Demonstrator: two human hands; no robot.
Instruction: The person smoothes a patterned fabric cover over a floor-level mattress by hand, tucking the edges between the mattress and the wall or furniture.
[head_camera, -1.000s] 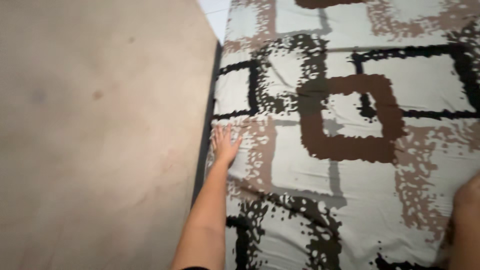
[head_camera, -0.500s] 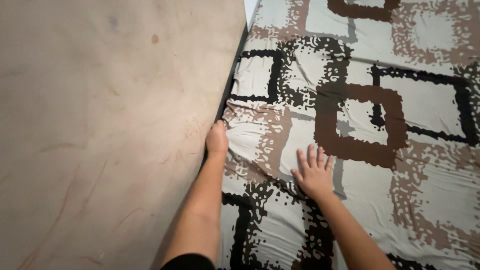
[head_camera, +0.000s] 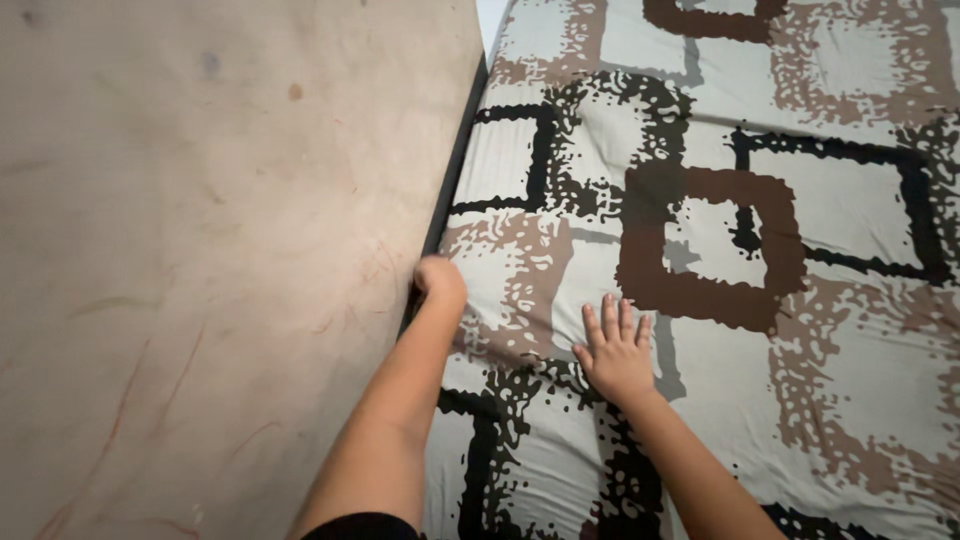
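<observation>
Beige plaster wall (head_camera: 200, 250), scuffed and faintly scratched, borders the bed on its left. Left hand (head_camera: 440, 278), fingers curled out of sight, presses into the dark gap at the mattress edge, gripping the grey cotton bedsheet with brown and black square print (head_camera: 700, 120). Right hand (head_camera: 615, 352) lies flat and spread on the smooth sheet, arm extended.

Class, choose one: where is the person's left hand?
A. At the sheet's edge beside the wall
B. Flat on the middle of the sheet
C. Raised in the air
A: the left hand is curled at the edge of the patterned sheet, against the wall.
</observation>
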